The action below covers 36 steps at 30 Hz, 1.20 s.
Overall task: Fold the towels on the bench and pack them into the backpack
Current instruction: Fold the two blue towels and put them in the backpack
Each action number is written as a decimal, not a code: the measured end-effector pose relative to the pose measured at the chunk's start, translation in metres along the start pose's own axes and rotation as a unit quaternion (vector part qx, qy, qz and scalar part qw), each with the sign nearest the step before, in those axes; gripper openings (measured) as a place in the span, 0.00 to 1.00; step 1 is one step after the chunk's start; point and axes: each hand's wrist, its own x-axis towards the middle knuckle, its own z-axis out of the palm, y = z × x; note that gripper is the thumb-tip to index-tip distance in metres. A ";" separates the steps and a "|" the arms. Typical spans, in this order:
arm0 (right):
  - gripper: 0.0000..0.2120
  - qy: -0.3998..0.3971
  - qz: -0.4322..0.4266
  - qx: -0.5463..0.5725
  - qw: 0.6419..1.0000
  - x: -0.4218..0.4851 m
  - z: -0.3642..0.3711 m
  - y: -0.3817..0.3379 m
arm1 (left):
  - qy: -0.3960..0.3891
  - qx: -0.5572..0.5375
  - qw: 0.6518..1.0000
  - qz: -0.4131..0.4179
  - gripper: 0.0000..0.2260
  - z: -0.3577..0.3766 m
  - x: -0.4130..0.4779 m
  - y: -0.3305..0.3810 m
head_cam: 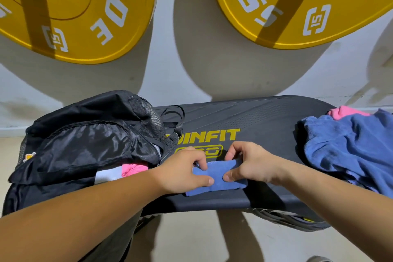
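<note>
A small folded blue towel (221, 178) lies near the front edge of the black bench (265, 125). My left hand (182, 171) pinches its left part, thumb and fingers curled onto the cloth. My right hand (247, 162) pinches its right part the same way. An open black backpack (89, 140) rests on the bench's left end, with a pink towel (133, 169) and something white showing in its mouth. A heap of unfolded blue towels (350, 147) with a pink towel (344, 111) behind it sits on the bench's right end.
Two big yellow weight plates (70, 10) (297, 2) hang on the white wall behind the bench. The backpack's straps (174, 117) lie on the bench top. Pale floor (212, 240) shows below the bench, and a shoe tip (319, 259) at the bottom right.
</note>
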 end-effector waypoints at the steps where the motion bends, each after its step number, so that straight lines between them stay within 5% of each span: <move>1: 0.20 -0.014 0.004 0.004 1.000 -0.002 0.000 -0.002 | -0.016 0.006 1.000 -0.010 0.15 -0.002 -0.001 0.003; 9: 0.15 -0.109 -0.043 0.012 0.993 -0.006 0.000 -0.054 | -0.135 -0.031 0.986 -0.098 0.18 -0.037 -0.027 0.030; 17: 0.14 -0.146 -0.081 0.200 0.965 -0.010 0.042 -0.141 | 0.001 -0.175 0.976 -0.131 0.16 -0.105 -0.127 0.022; 23: 0.17 -0.216 -0.136 0.218 0.942 -0.013 0.092 -0.197 | 0.144 -0.291 0.929 -0.176 0.21 -0.120 -0.195 -0.002; 28: 0.16 -0.168 -0.154 0.205 0.952 -0.008 0.131 -0.224 | 0.173 -0.351 0.899 -0.198 0.17 -0.124 -0.223 -0.022; 32: 0.12 -0.010 -0.254 0.028 0.967 0.008 0.160 -0.223 | 0.204 -0.258 0.914 -0.236 0.08 -0.112 -0.242 -0.042; 36: 0.15 0.100 -0.432 -0.359 0.821 0.031 0.160 -0.202 | 0.314 -0.167 0.870 -0.341 0.13 -0.091 -0.252 -0.081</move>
